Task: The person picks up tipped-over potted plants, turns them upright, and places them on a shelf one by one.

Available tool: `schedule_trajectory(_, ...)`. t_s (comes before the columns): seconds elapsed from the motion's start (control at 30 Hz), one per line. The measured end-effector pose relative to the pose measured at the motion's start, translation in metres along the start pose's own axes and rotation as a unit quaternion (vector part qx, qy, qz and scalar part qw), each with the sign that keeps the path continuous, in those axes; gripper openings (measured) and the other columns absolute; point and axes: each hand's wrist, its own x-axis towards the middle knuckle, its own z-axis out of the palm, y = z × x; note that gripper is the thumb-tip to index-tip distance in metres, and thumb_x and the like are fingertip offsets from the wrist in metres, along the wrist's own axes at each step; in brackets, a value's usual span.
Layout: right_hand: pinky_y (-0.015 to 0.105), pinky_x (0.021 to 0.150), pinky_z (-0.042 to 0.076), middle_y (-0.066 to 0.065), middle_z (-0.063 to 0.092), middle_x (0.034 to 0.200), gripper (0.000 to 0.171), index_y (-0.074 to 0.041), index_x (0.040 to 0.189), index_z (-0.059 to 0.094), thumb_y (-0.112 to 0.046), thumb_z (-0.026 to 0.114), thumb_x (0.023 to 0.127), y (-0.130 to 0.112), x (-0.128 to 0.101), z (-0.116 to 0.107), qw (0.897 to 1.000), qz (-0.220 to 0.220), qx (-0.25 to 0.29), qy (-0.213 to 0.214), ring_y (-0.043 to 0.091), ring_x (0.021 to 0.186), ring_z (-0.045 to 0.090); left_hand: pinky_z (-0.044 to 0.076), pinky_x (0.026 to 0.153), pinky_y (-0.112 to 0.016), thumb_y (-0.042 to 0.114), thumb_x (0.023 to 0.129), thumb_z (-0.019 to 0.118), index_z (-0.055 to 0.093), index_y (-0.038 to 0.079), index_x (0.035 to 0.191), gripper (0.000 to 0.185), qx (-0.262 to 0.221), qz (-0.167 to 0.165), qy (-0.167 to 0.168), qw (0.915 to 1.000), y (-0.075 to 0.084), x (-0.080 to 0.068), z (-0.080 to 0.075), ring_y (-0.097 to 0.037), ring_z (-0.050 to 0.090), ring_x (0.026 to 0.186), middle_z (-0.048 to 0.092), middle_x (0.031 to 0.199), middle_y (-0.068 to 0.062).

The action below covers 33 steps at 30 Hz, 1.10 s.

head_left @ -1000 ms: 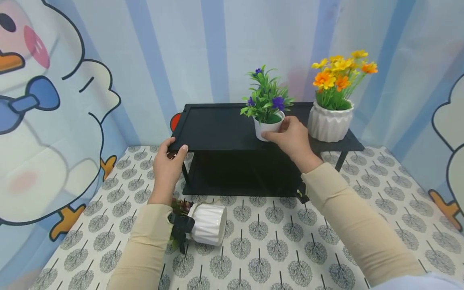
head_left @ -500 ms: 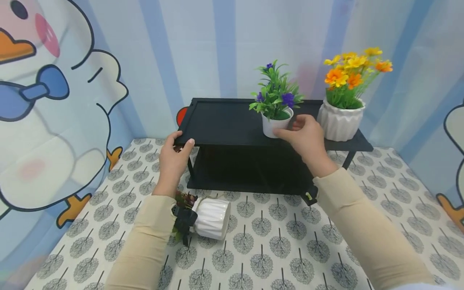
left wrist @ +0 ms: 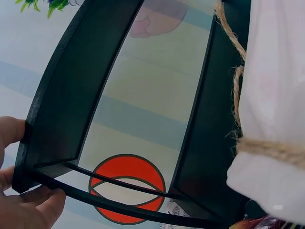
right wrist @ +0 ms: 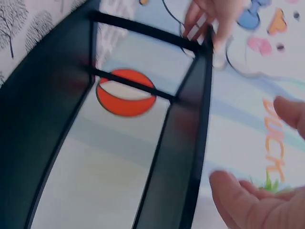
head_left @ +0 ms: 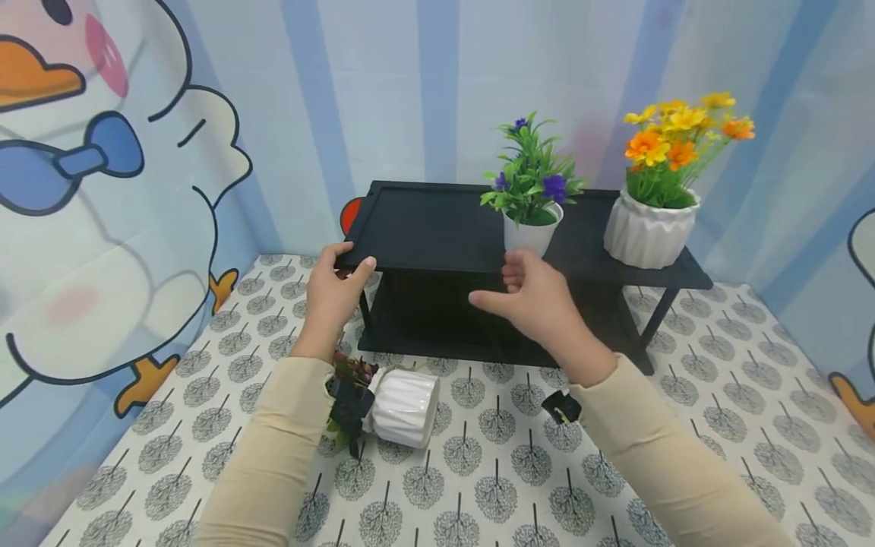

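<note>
My left hand (head_left: 335,292) grips the front left corner of a black two-tier shelf (head_left: 437,228); the left wrist view shows its fingers (left wrist: 50,207) at that corner. On the top board stands a potted plant with purple flowers (head_left: 530,229) in a small white pot. Just in front of that pot is my right hand (head_left: 540,300), thumb and fingers spread, holding nothing. A white ribbed pot (head_left: 403,406) lies on its side on the cloth, its plant partly hidden by my left wrist's camera. Twine circles the pot (left wrist: 271,105) in the left wrist view.
A white fluted pot with yellow and orange flowers (head_left: 649,232) stands at the shelf's right end. The shelf rests on a tree-patterned tablecloth (head_left: 492,486). A striped curtain with a cartoon duck (head_left: 102,251) hangs behind and to the left.
My right hand has let go of the purple-flowered plant's pot and drawn back toward me. My left hand stays on the shelf corner. The head view has shifted slightly.
</note>
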Motion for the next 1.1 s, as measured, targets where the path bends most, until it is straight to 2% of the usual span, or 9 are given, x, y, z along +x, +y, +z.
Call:
schedule_trajectory(0.1, 0.041, 0.096, 0.045, 0.016, 0.053, 0.127, 0.075, -0.001, 0.134, 0.042, -0.035, 0.075, 0.076, -0.001, 0.001, 0.019, 0.995, -0.023, -0.068, -0.070, 0.028, 0.115, 0.052, 0.044, 0.095, -0.044, 0.038, 0.091, 0.058, 0.038, 0.021, 0.140, 0.056, -0.003, -0.005, -0.004, 1.0000, 0.001, 0.000, -0.001, -0.026, 0.046, 0.123, 0.040, 0.140, -0.009)
schedule_trajectory(0.2, 0.040, 0.091, 0.048, 0.016, 0.056, 0.123, 0.073, 0.000, 0.131, 0.047, -0.036, 0.076, 0.074, 0.000, 0.004, 0.041, 0.981, -0.038, -0.127, -0.140, 0.027, 0.111, 0.054, 0.044, 0.095, -0.044, 0.037, 0.091, 0.058, 0.038, 0.019, 0.140, 0.056, -0.006, -0.007, -0.010, 0.9999, 0.003, 0.001, -0.002, -0.026, 0.046, 0.122, 0.040, 0.141, -0.010)
schedule_trajectory(0.33, 0.037, 0.086, 0.051, 0.015, 0.057, 0.123, 0.075, 0.001, 0.129, 0.049, -0.037, 0.078, 0.072, 0.000, 0.007, 0.067, 0.959, -0.045, -0.176, -0.219, 0.025, 0.107, 0.057, 0.044, 0.096, -0.044, 0.036, 0.091, 0.058, 0.038, 0.017, 0.140, 0.056, -0.004, -0.010, -0.021, 0.9997, 0.005, 0.001, -0.004, -0.027, 0.046, 0.122, 0.039, 0.140, -0.011)
schedule_trajectory(0.43, 0.036, 0.084, 0.052, 0.015, 0.055, 0.126, 0.077, 0.002, 0.130, 0.048, -0.037, 0.079, 0.071, -0.003, 0.008, 0.082, 0.947, -0.048, -0.190, -0.253, 0.025, 0.106, 0.058, 0.044, 0.096, -0.043, 0.036, 0.091, 0.058, 0.038, 0.017, 0.139, 0.056, -0.003, -0.011, -0.026, 0.9996, 0.005, 0.001, -0.005, -0.027, 0.046, 0.122, 0.040, 0.139, -0.011)
schedule_trajectory(0.63, 0.035, 0.088, 0.049, 0.014, 0.054, 0.128, 0.081, 0.000, 0.132, 0.047, -0.040, 0.079, 0.070, -0.012, 0.008, 0.100, 0.929, -0.064, -0.230, -0.284, 0.024, 0.110, 0.055, 0.044, 0.095, -0.043, 0.036, 0.091, 0.058, 0.038, 0.018, 0.139, 0.055, -0.010, -0.017, -0.028, 0.9994, 0.008, 0.000, -0.007, -0.027, 0.046, 0.121, 0.041, 0.138, -0.011)
schedule_trajectory(0.77, 0.029, 0.078, 0.050, 0.010, 0.058, 0.112, 0.078, 0.001, 0.124, 0.052, -0.042, 0.081, 0.066, -0.014, 0.008, 0.111, 0.914, -0.087, -0.263, -0.296, 0.019, 0.094, 0.056, 0.044, 0.095, -0.043, 0.035, 0.091, 0.058, 0.038, 0.018, 0.139, 0.055, -0.014, -0.016, -0.027, 0.9994, 0.008, 0.000, -0.007, -0.027, 0.046, 0.121, 0.041, 0.138, -0.011)
schedule_trajectory(0.9, 0.025, 0.068, 0.048, 0.004, 0.057, 0.095, 0.072, 0.001, 0.115, 0.056, -0.042, 0.082, 0.063, -0.013, 0.007, 0.121, 0.911, -0.101, -0.272, -0.293, 0.015, 0.080, 0.051, 0.044, 0.095, -0.043, 0.035, 0.091, 0.058, 0.039, 0.018, 0.139, 0.054, -0.016, -0.015, -0.023, 0.9995, 0.007, 0.000, -0.007, -0.026, 0.047, 0.120, 0.042, 0.137, -0.011)
schedule_trajectory(1.0, 0.024, 0.067, 0.048, 0.003, 0.056, 0.091, 0.070, 0.000, 0.110, 0.058, -0.044, 0.083, 0.062, -0.012, 0.006, 0.127, 0.911, -0.107, -0.279, -0.285, 0.014, 0.078, 0.050, 0.045, 0.095, -0.043, 0.035, 0.091, 0.058, 0.039, 0.018, 0.138, 0.054, -0.016, -0.014, -0.021, 0.9996, 0.006, 0.001, -0.006, -0.026, 0.048, 0.119, 0.042, 0.137, -0.010)
schedule_trajectory(1.1, 0.025, 0.068, 0.049, 0.004, 0.057, 0.092, 0.071, -0.001, 0.110, 0.059, -0.047, 0.082, 0.061, -0.012, 0.006, 0.132, 0.906, -0.112, -0.298, -0.280, 0.014, 0.079, 0.050, 0.045, 0.094, -0.043, 0.035, 0.091, 0.058, 0.039, 0.018, 0.139, 0.054, -0.016, -0.013, -0.021, 0.9996, 0.005, 0.001, -0.006, -0.026, 0.048, 0.119, 0.042, 0.138, -0.011)
